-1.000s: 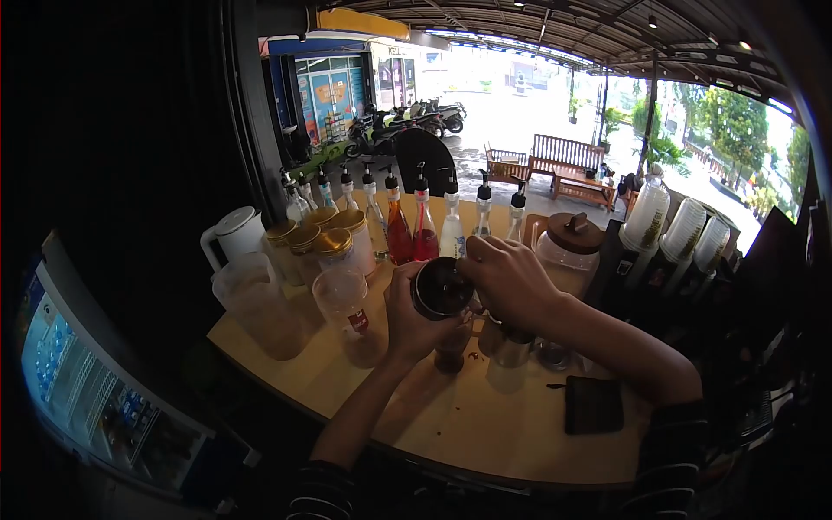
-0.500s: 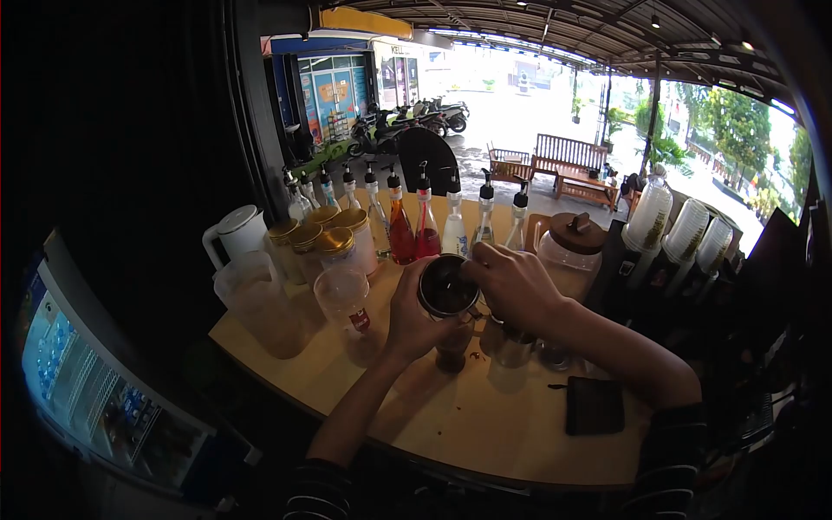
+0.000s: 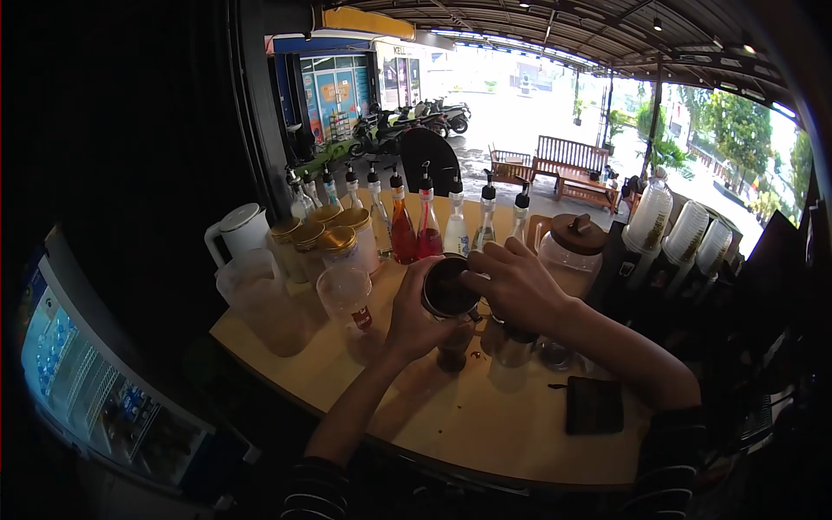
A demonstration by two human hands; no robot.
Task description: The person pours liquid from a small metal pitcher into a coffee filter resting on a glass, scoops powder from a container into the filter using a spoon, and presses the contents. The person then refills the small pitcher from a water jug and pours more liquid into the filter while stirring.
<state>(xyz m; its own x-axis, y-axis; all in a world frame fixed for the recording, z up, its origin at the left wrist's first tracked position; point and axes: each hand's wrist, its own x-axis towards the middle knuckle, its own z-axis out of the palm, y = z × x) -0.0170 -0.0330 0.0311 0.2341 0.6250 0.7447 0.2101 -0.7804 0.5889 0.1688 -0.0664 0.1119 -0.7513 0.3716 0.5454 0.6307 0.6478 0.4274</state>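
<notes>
My left hand is wrapped around a round metal cup, tilted so its dark inside faces me. At the cup's right rim is my right hand, its fingers bent and pressed together. Whatever those fingers hold, if anything, is hidden. Just below the cup stands a small glass with dark contents, partly covered by the cup and left hand. A clear container is on the table under my right wrist. Left of my left hand is a clear plastic cup with a red label.
Pump bottles of syrup line the table's far edge. Gold-lidded jars, a white jug and a clear pitcher stand left. A brown-lidded jar and stacked plastic cups are right. A dark square pad lies near the front.
My right fingers have shifted slightly at the cup's rim and reach a little further over its opening. The left hand keeps its hold on the cup.
</notes>
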